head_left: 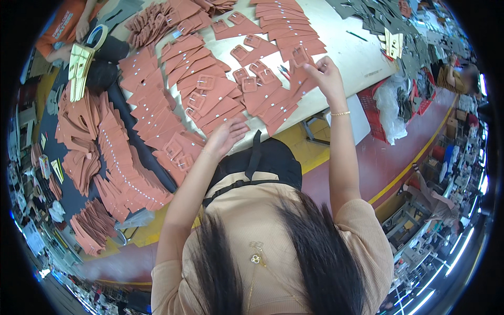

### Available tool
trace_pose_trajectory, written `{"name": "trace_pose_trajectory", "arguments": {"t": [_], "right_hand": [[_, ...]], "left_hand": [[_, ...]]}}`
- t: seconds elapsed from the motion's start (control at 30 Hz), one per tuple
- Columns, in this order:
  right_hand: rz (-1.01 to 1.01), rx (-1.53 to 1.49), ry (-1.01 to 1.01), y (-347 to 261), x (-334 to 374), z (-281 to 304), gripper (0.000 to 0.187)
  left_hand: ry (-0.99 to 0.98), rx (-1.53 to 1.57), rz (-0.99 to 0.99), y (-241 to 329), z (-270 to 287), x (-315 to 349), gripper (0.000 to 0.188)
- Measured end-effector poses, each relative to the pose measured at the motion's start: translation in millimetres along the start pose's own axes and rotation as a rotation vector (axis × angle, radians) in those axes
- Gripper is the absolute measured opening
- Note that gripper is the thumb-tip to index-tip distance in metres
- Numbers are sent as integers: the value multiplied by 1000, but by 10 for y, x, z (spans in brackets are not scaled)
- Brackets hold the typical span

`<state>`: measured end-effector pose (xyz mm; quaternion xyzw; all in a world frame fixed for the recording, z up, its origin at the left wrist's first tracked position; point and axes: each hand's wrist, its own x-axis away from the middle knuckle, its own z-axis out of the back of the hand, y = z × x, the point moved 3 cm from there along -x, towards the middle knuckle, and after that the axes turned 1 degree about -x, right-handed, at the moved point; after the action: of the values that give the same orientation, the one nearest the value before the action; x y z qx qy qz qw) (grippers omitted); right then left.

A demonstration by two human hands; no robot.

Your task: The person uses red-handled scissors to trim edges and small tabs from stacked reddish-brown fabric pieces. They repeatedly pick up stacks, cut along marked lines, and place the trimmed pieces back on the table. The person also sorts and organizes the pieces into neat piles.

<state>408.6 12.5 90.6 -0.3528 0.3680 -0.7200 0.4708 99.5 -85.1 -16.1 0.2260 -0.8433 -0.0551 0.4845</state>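
My right hand (328, 77) is over the right part of the table, its thumb and fingers closed at the edge of a reddish-brown covered square buckle (300, 56). Beneath that buckle lie flat pieces of the same colour. My left hand (229, 135) is open, palm turned inward and fingers stretched out, by the table's near edge beside a fanned row of panels (220, 107). Between the hands, more square buckles (249, 84) lie on the panels. A small pointed tool (285, 72) with red on it rests near the right hand.
A dark pen (357, 35) and grey cut pieces (367, 16) lie at the far right. Red crates (374, 113) with plastic bags stand beyond the table's right end. A co-worker's hand (82, 29) shows at the upper left, near a tape roll (97, 37) and pale yellow strips (79, 71).
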Motion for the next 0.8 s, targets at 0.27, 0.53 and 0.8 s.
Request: {"name": "trace_pose_trajectory", "arguments": {"t": [0.27, 0.53, 0.8], "right_hand": [[-165, -128, 156, 569, 911, 567, 31], [-348, -75, 137, 911, 1579, 580, 28], [-364, -179, 192, 902, 1764, 651, 27]], "left_hand": [[34, -132, 205, -487, -275, -424, 38], [86, -233, 87, -850, -460, -660, 22], [-10, -1, 6, -744, -796, -542, 25]]}}
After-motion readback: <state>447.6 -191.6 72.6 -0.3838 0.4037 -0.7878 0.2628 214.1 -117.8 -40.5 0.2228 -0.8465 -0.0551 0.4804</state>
